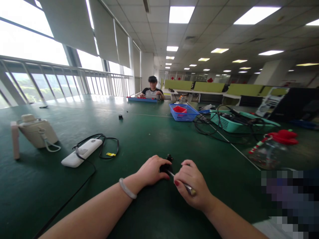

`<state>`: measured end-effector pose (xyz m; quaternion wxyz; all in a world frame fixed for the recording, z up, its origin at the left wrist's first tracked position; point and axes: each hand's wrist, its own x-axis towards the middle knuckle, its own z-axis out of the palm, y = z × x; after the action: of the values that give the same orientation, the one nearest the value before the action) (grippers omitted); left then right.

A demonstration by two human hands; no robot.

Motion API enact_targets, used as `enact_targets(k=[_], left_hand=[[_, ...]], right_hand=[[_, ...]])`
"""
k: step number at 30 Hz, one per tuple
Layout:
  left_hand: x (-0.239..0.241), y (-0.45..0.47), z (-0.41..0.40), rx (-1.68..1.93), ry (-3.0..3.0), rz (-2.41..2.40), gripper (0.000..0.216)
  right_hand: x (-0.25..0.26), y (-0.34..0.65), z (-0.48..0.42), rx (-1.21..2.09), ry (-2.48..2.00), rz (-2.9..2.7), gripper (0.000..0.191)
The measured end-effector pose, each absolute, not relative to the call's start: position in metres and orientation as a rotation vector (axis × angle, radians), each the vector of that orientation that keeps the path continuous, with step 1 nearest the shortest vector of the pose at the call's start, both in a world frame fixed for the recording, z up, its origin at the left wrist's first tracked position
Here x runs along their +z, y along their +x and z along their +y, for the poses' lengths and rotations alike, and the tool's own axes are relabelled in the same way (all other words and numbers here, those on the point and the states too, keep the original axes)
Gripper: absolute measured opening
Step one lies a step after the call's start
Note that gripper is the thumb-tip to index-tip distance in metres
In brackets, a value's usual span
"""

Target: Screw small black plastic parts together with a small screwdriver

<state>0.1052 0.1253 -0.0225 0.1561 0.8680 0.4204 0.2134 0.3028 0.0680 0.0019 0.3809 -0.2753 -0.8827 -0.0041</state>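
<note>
My left hand [152, 171] presses down on a small black part [169, 158] on the green table [154, 132], fingers curled over it so most of it is hidden. My right hand [193, 187] grips a thin metal tool [179, 181] like a screwdriver, its tip pointed into the black part under my left fingers. A pale bangle sits on my left wrist. Both hands meet near the table's front middle.
A white power bank [81, 152] with a black cable lies to the left, a beige device [37, 132] beyond it. A blue basket [183, 112], a teal tray of cables [234, 123] and a red-lidded jar [271, 147] stand right. Another person [152, 89] sits at the far end.
</note>
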Motion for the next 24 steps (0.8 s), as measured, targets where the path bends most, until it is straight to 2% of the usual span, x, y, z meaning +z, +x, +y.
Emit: enact_targets(k=[18,24], left_hand=[[-0.018,0.106,0.121,0.571,2.562,0.964,0.047],[-0.017,0.106,0.120,0.565,2.552,1.016,0.048]], right_hand=[[-0.003,0.292,0.069,0.173,-0.869,-2.278,0.024],[0.000,0.295,0.066,0.077,-0.784,-2.280,0.025]])
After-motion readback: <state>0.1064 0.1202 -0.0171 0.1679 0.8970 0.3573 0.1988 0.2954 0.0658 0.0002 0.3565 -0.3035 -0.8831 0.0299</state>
